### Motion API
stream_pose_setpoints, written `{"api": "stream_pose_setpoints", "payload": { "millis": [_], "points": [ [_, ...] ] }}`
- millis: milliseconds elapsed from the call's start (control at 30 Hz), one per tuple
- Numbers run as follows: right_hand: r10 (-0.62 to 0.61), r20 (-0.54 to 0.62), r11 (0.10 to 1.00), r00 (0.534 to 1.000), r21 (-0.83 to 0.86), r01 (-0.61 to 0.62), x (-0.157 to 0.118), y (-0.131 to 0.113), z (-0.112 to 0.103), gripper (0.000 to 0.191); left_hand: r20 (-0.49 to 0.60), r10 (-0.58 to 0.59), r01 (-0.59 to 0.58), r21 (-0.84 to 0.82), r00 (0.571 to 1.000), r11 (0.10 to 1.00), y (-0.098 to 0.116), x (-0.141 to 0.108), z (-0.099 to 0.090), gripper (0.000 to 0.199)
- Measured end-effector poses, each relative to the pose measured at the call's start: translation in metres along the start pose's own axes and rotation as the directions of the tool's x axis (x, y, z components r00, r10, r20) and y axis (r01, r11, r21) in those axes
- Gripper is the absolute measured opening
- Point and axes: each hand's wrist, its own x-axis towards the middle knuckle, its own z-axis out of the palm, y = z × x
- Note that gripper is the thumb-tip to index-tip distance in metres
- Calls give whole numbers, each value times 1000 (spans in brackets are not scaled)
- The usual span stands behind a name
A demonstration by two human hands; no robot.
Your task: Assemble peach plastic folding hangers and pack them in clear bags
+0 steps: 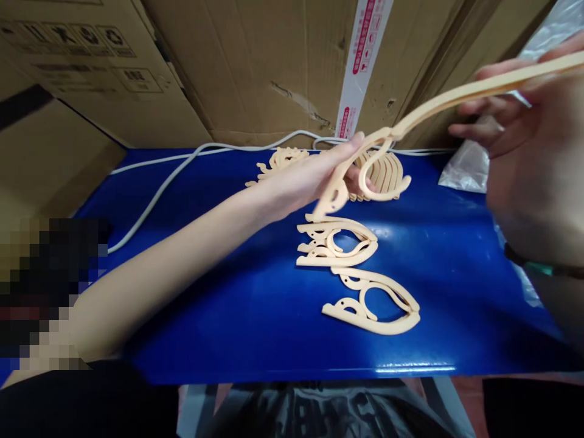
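Note:
A beige folding clothes hanger (pixel 390 135) is held up in the air between my two hands, its arms spread apart at the middle joint and its hook curling below. My left hand (pixel 314 176) grips the lower-left arm, thumb on top and fingers partly hidden behind it. At the right, my right hand (pixel 524 128) is closed around the long raised arm, with some fingers loose beneath. Below lie folded hangers (pixel 340 243) in a small overlapping group, and nearer me another folded hanger (pixel 374 304), tips pointing left.
Behind my left hand, more hangers (pixel 385 173) are stacked at the back of the blue table (pixel 219 316). A white cable (pixel 168 194) runs along the back and left. Cardboard boxes (pixel 255 67) wall the far side. Clear plastic wrap (pixel 465 167) lies at right.

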Motion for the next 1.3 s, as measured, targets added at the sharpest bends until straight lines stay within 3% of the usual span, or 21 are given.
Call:
{"api": "stream_pose_setpoints", "payload": {
  "millis": [67, 100, 133, 167, 233, 267, 333, 467, 600, 633, 700, 800, 900, 1000, 1167, 1300],
  "points": [
    [-118, 71, 983, 991, -136, 127, 2, 5, -4, 18, 45, -26, 35, -206, 999, 978, 10, -4, 6, 42],
    [-188, 134, 930, 973, -294, 220, 2, 6, -5, 16, 44, -48, 59, -287, 998, 956, 14, -5, 9, 37],
    [-239, 217, 813, 946, -488, 318, 2, 7, -5, 10, 19, -75, 77, -340, 997, 937, 17, -6, 11, 34],
    [-252, 312, 623, 916, -672, 400, 0, 8, -4, 7, -1, -105, 98, -372, 994, 923, 20, -6, 12, 32],
    [-157, 442, 177, 883, -867, 466, -4, 8, 2, 35, 3, -157, 145, -411, 988, 900, 24, -5, 16, 30],
    [-82, 473, 37, 877, -878, 477, -7, 8, 6, 46, 23, -180, 172, -430, 983, 886, 25, -4, 18, 28],
    [26, 502, -65, 864, -862, 503, -11, 9, 16, 55, 65, -218, 222, -467, 974, 856, 26, -2, 22, 22],
    [150, 503, -6, 851, -860, 510, -6, 15, 30, 37, 59, -231, 233, -448, 971, 863, 16, 1, 25, 23],
    [384, 462, 336, 799, -876, 345, 23, 35, 30, 30, -15, -74, 69, -206, 997, 976, -1, -1, 25, 34],
    [422, 442, 368, 791, -881, 296, 32, 41, 28, 29, -19, -15, 12, -153, 1000, 988, -3, -2, 25, 34],
    [407, 352, 346, 843, -913, 214, 44, 55, 23, 31, -18, 38, -40, -125, 999, 991, -2, -2, 25, 32],
    [382, 244, 318, 891, -940, 122, 51, 73, 17, 32, -5, -75, 72, -228, 997, 971, 6, 0, 22, 33],
    [435, 220, 323, 873, -943, 77, 46, 84, 14, 38, 76, -164, 180, -322, 984, 929, 14, 3, 18, 29],
    [466, 225, 315, 856, -946, 77, 41, 87, 13, 41, 126, -139, 172, -307, 982, 936, 15, 3, 14, 42],
    [480, 266, 298, 836, -946, 129, 38, 90, 17, 44, 47, -52, 57, -109, 998, 992, 15, 1, 12, 56],
    [484, 289, 287, 826, -944, 162, 36, 92, 20, 45, -36, -18, 16, -42, 999, 999, 17, -1, 10, 56]
  ]
}}
